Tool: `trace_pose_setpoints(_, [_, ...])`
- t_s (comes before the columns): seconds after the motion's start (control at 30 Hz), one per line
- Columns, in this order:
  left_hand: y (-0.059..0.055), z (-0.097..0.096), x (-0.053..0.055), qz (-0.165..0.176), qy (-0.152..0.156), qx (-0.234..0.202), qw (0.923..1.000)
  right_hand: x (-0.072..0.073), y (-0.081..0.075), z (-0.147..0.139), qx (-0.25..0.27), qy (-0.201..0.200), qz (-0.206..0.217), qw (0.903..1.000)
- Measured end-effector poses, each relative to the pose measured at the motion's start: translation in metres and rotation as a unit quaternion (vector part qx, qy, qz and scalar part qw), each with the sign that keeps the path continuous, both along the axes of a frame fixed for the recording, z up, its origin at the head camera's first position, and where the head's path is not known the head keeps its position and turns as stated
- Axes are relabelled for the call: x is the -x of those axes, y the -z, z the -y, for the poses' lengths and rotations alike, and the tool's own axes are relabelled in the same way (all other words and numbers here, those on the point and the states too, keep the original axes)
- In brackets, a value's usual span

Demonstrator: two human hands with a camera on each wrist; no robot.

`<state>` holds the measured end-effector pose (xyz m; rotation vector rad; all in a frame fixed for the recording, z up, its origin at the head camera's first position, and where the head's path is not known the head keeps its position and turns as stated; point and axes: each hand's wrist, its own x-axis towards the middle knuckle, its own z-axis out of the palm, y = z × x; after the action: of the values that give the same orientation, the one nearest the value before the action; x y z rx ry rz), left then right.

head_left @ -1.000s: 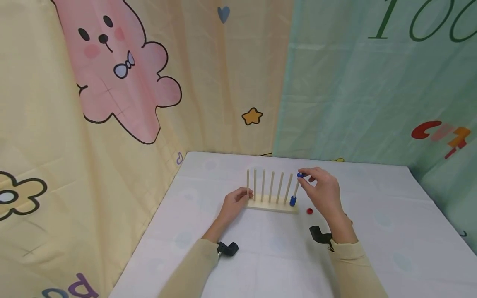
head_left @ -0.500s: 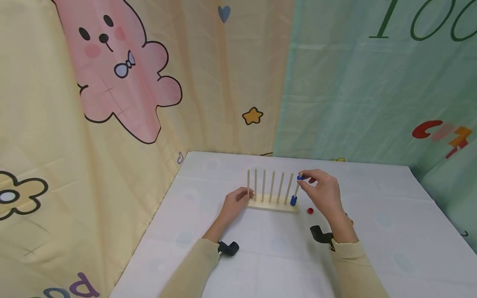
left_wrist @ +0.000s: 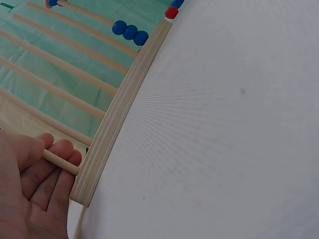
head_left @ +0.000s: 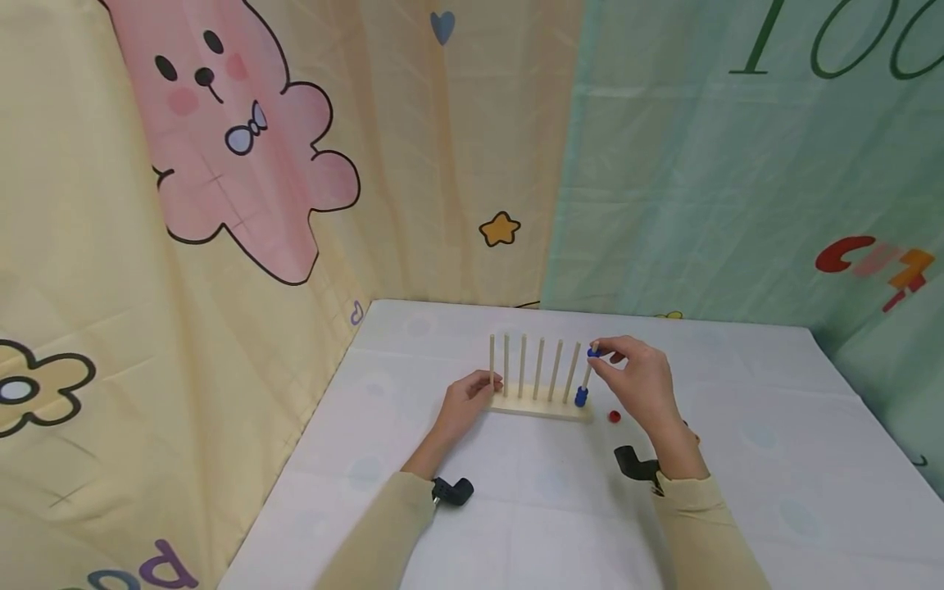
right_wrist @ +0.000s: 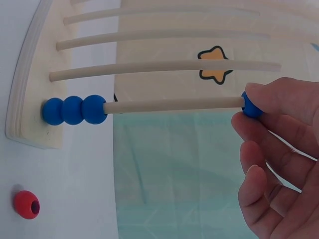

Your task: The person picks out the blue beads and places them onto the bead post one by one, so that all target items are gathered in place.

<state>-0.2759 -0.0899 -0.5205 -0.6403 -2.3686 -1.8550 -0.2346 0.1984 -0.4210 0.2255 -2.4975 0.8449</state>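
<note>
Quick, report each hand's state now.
Left hand: closed, gripping the leftmost peg near its base.
Right hand: closed, pinching a blue bead at the top of the rightmost peg.

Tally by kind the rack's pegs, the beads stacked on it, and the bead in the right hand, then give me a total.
Pegs: 7
Stacked blue beads: 3
Blue bead pinched in the right hand: 1
Total: 11

On the worktop (head_left: 516, 524), the rack (head_left: 540, 409) stands before the curtain (head_left: 457, 164). On its rightmost peg (right_wrist: 174, 104), three beads (right_wrist: 73, 110) sit at the foot, a fourth bead (right_wrist: 251, 110) near the top. A loose bead (head_left: 614, 416) lies just right of the rack.
</note>
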Motion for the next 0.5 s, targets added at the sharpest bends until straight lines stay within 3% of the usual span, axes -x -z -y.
trace_pose_setpoints(0.27, [0.018,0.001,0.011,-0.014,-0.018,-0.011,0.9997,0.002,0.001,0.000,-0.009,-0.001,-0.003,1.0000])
trace_pose_setpoints(0.5, [0.023,0.003,0.012,-0.001,-0.016,-0.004,0.9999,0.001,0.004,-0.001,-0.016,0.003,0.013,0.9998])
